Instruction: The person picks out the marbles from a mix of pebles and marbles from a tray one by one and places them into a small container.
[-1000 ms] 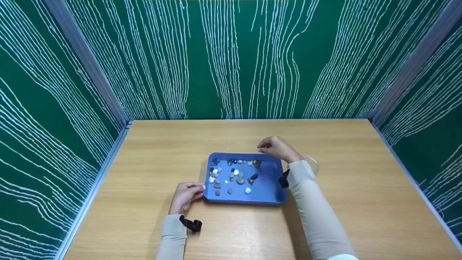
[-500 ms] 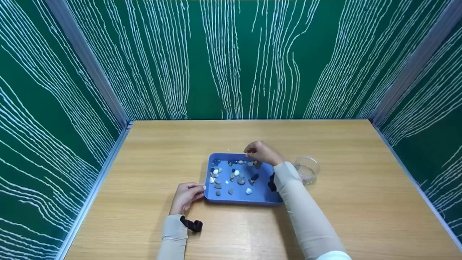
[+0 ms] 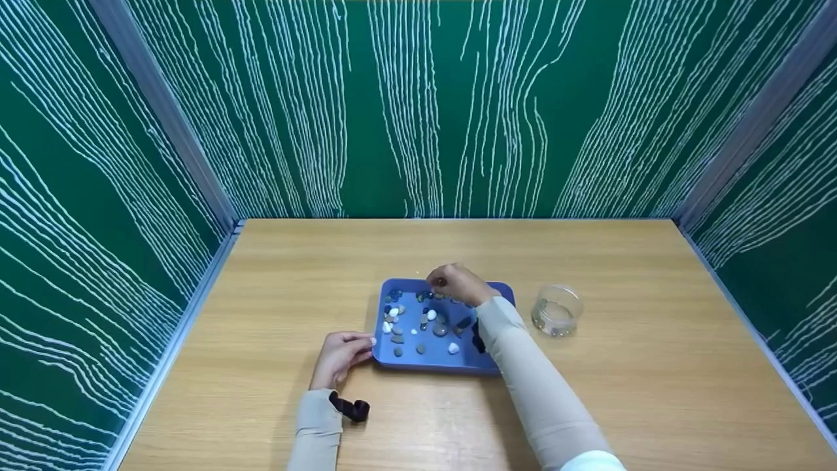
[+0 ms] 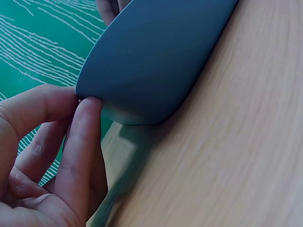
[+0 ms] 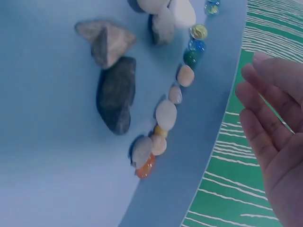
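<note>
My left hand (image 3: 341, 356) pinches the rim of a blue rectangular tray (image 3: 435, 362) at its near-left side; the left wrist view shows thumb and finger meeting at the tray's rim (image 4: 87, 82). My right hand (image 3: 461, 284) hovers over the tray's far edge. In the right wrist view its fingers (image 5: 260, 137) are loosely bent, with nothing visible held between them. Pebbles and glass marbles lie in the tray. A row along the far wall includes a green marble (image 5: 191, 58), a white pebble (image 5: 166, 114) and an orange stone (image 5: 146, 166). A dark stone (image 5: 116, 97) lies farther in.
A clear round container (image 3: 556, 311) with small pieces at its bottom stands right of the tray. The wooden table (image 3: 654, 353) is bounded by green walls (image 3: 379, 118) with white wavy lines. A tiny white speck lies just beyond the tray.
My right hand has moved left along the tray's far edge, from its right corner towards the middle, uncovering the clear container. My left hand stays on the tray.
</note>
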A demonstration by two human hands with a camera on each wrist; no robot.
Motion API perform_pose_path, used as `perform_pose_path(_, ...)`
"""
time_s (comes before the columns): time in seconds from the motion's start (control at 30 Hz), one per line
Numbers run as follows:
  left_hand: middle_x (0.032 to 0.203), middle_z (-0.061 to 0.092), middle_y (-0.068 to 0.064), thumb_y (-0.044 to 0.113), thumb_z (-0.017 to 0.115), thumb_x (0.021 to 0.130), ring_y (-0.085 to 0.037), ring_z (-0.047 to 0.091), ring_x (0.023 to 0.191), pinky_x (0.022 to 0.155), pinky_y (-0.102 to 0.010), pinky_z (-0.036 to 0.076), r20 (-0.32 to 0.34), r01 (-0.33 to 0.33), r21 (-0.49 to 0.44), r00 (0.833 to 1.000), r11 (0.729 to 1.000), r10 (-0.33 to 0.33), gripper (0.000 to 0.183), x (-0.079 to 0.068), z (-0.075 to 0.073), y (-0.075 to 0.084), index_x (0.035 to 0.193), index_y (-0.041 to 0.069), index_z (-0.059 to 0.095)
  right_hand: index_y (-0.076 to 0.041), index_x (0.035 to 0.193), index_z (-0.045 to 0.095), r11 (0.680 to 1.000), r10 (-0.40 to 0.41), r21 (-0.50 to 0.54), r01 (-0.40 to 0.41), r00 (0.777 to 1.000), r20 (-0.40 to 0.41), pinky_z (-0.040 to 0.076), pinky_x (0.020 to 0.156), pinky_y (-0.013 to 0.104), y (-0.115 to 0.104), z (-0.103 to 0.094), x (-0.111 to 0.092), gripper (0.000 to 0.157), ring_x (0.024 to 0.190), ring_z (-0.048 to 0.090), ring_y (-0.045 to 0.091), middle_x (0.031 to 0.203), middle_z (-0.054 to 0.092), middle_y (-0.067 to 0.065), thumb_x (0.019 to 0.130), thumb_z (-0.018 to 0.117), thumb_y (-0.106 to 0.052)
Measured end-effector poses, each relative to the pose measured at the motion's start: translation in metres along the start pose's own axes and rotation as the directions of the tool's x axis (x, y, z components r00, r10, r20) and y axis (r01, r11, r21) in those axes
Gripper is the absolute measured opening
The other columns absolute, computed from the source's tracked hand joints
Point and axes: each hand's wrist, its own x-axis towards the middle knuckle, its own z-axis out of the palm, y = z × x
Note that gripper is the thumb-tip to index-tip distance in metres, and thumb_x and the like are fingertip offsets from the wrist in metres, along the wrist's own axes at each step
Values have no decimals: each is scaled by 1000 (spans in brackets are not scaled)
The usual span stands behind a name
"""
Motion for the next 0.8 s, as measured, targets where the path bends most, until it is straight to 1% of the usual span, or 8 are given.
perform_pose_path(0.13,90,71,-14,-7,66,81,-14,68,74,72,-25,62,2,-5,5,1000,1000,5,30,3,-1,-2,108,-20,61,-9,121,67,1000,-12,-10,12,1000,11,60,84,35,1,5,2,28,94,65,19,116,68,10,95,55,-4)
perform_pose_path(0.37,89,70,-13,-8,66,81,-13,66,73,70,-23,62,8,-16,-2,1000,1000,16,29,3,-2,-3,106,-21,61,-5,115,70,988,-99,-116,98,995,-1,56,94,37,4,14,9,27,107,65,23,115,69,10,94,55,0)
perform_pose_path(0.63,95,71,-15,-7,67,81,-12,66,76,71,-23,61,4,0,12,1000,1000,0,30,3,-2,-4,108,-19,61,-4,118,68,979,-133,-149,137,991,33,53,99,39,2,22,11,29,116,62,26,121,67,12,94,53,2)
perform_pose_path(0.8,92,71,-14,-8,67,80,-13,67,75,71,-24,62,3,-6,-1,1000,1000,6,31,4,-2,-3,108,-20,61,-5,121,67,977,-126,-169,132,991,45,52,102,38,1,25,13,30,118,61,25,122,66,10,95,53,1)
